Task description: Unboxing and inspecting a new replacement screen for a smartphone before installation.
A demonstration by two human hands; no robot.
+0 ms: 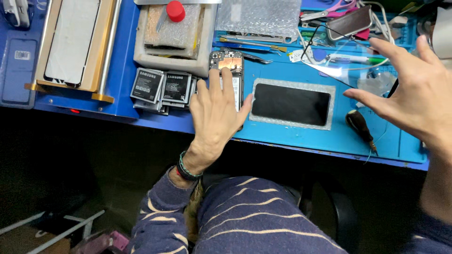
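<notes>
Bench is covered w/ a blue work mat, front edge running left to right, dark floor below it. Left hand lies flat, fingers spread, pressing on an opened phone w/ its back off, circuit board showing at the top; hand isn't gripping, just resting on it. Just left of that hand sits a pile of flat black-and-grey batteries, approx 3 on top, more under. Behind them a grey foam block holds a red-capped bottle. Far left: a gold-framed flat machine w/ a glass panel on it.

Right hand is up over the mat's right side, fingers wide apart, thumb and forefinger pinching the edge of a thin clear glass sheet, tilted, near-invisible. Below it, near centre, a black phone screen lies flat on a grey textured pad. A dark-handled small tool lies right of the pad near the bench edge. At the back: bubble wrap, tweezers, pink-handled scissors, a green-tipped pen, white cables.

Person wears a navy striped sleeve, bead bracelet on left wrist.
</notes>
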